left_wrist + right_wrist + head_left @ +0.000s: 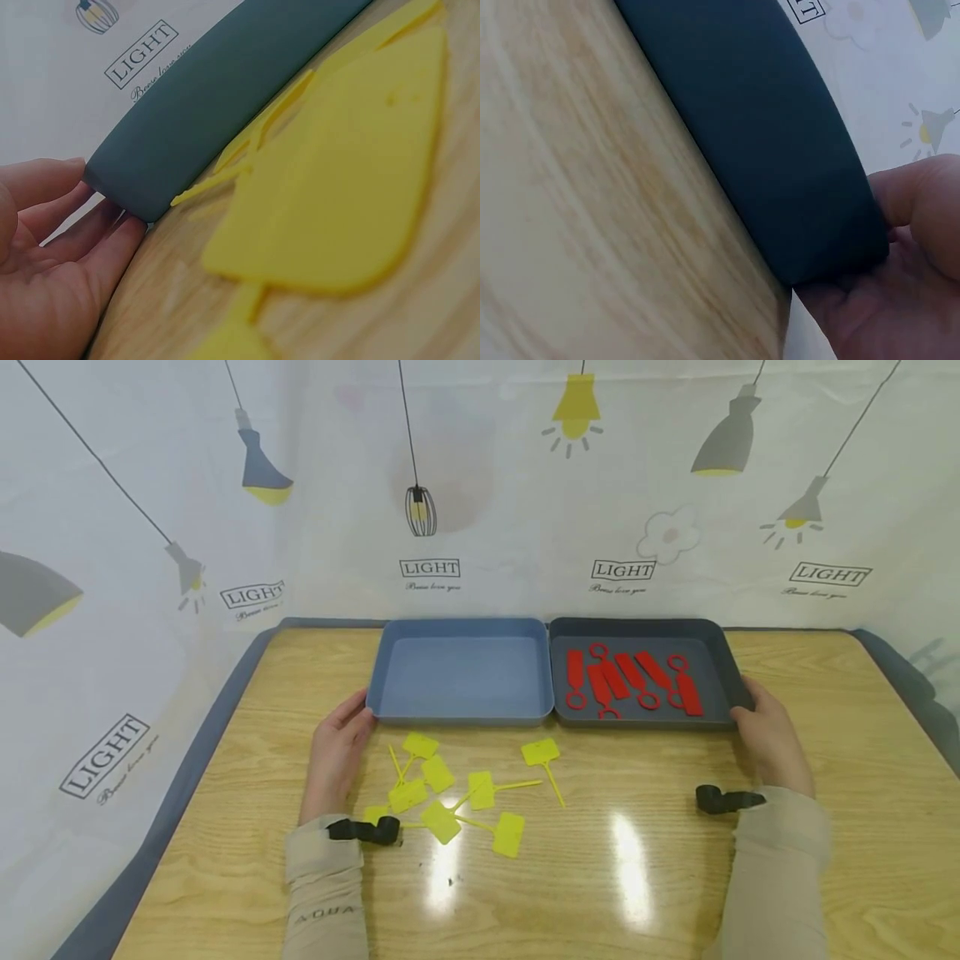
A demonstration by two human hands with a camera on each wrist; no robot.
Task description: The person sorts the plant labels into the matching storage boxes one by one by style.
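A shallow blue tray (461, 721) stands at the back of the table, its right side against a dark grey tray (637, 724). My left hand (337, 760) holds the blue tray's front left corner; in the left wrist view the thumb and fingers are at that corner (127, 180). At the dark tray's front right corner, my right hand (772, 739) grips with the thumb at the rim and fingers along the side. Several red tags with rings (632, 670) lie inside the dark tray. No items lie in the blue one.
Several yellow tags with thin stems (441, 821) lie scattered on the wooden table (562, 877) in front of the trays, close to my left forearm. A white curtain (495, 468) printed with lamps hangs right behind the table's back edge.
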